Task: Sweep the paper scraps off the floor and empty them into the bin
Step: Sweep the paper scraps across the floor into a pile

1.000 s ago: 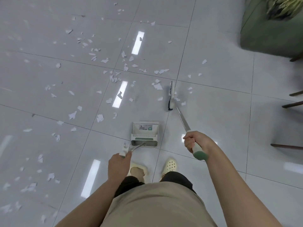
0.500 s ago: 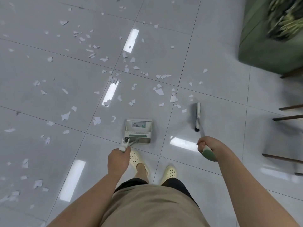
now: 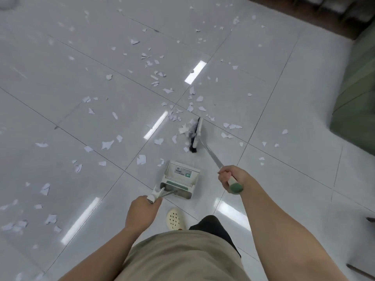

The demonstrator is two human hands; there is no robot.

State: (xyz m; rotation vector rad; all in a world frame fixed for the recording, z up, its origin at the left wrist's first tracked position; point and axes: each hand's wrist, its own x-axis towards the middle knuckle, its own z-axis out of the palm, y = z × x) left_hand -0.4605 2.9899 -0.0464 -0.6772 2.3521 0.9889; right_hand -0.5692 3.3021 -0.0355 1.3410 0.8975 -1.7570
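- The right hand (image 3: 229,178) is stretched forward with its fingers curled tight round the pale grip of the long metal-handled broom (image 3: 211,155), the green end cap sticking out behind the fist.
- The broom's shaft slants away and to the left, down to its white head with dark bristles (image 3: 195,134), which rests on the glossy white tiled floor (image 3: 284,110) among the scraps.
- The left hand (image 3: 143,211) is held lower and closer to the body, fingers wrapped round the white top of the upright handle of the white-and-green plastic dustpan (image 3: 180,180).
- The dustpan stands on the floor just ahead of a cream perforated clog (image 3: 175,218), its mouth facing the broom head; whether it holds any scraps I cannot tell.
- Torn white paper scraps (image 3: 107,144) lie scattered across the tiles, thickest just beside the bristles.
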